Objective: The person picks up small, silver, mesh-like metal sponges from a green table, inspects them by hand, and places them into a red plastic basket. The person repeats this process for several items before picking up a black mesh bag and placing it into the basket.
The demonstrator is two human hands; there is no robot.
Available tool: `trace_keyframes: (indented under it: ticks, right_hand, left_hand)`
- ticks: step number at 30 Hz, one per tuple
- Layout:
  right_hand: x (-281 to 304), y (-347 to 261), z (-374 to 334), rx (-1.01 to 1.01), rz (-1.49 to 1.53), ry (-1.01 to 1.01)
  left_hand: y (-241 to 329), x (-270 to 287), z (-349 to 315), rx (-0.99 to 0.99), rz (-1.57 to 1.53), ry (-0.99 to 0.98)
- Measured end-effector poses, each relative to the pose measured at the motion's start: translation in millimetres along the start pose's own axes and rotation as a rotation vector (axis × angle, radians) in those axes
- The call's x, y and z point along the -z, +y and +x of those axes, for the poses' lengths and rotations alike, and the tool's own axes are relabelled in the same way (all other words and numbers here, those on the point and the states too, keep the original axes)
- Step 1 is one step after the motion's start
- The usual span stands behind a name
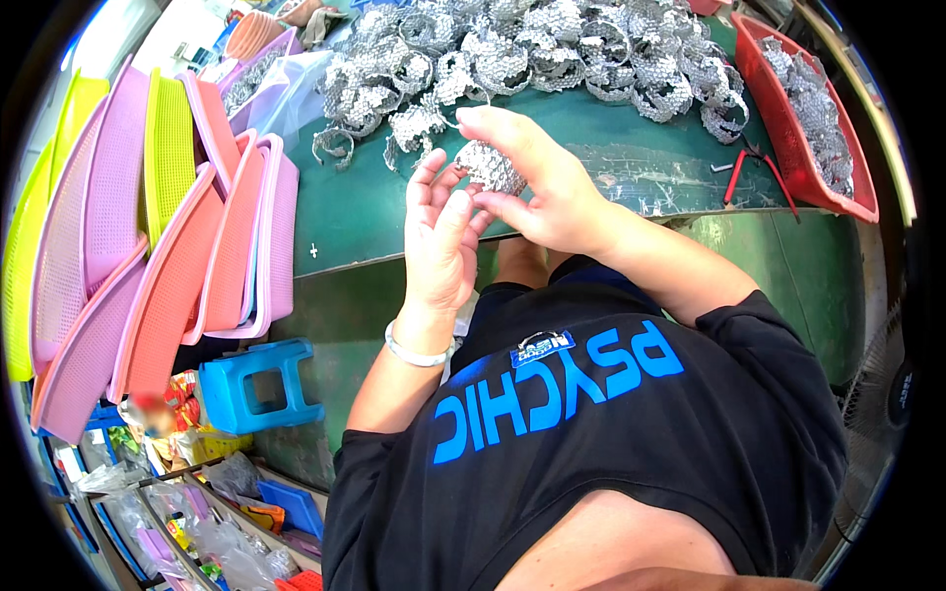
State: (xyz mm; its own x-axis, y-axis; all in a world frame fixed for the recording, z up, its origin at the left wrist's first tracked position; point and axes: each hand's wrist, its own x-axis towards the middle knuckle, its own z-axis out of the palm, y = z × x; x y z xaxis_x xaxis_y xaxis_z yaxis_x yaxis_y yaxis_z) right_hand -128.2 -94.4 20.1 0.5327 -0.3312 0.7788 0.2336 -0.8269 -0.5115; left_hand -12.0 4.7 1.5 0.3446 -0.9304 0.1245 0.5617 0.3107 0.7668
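A silver-grey, scaly curled piece [493,169] is held between my two hands over the near edge of the green table. My right hand [554,187] wraps round its right side, with the forefinger arched over the top and the thumb underneath. The fingers and thumb of my left hand [440,231] are bent in at its lower left edge and grip it there; part of the contact is hidden. Just beyond my hands lies a large pile of similar curled silver pieces [552,49], many bent into open rings.
Red-handled pliers [739,177] lie at the table's right, beside a red basket [863,197] of silver pieces. Stacked pink, purple and lime plastic baskets [168,286] stand at the left. A blue stool [227,399] and packed bins [187,478] sit below; a fan [872,364] stands right.
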Motion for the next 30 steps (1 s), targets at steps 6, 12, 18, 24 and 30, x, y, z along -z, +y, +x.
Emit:
trace_keyframes:
  ticks: [6,12,18,24,30]
  right_hand:
    - [-5.8,1.8,-3.5,0.158,0.034,-0.051]
    - [8.7,-4.9,-5.6,-0.009,0.240,-0.078]
    - [13.8,-6.7,-3.1,-0.115,0.629,0.010]
    - [22.9,-1.6,1.7,-0.521,0.532,0.012]
    - [24.9,2.6,2.2,-0.771,0.766,-0.217]
  left_hand:
    - [3.3,-11.6,6.3,-0.030,0.131,0.053]
    - [7.3,-10.4,6.2,-0.115,0.262,0.047]
    - [7.8,-10.9,4.9,-0.138,0.290,0.051]
    - [8.8,-10.7,3.8,-0.245,0.359,-0.022]
    - [6.3,-8.1,5.3,-0.366,0.455,-0.180]
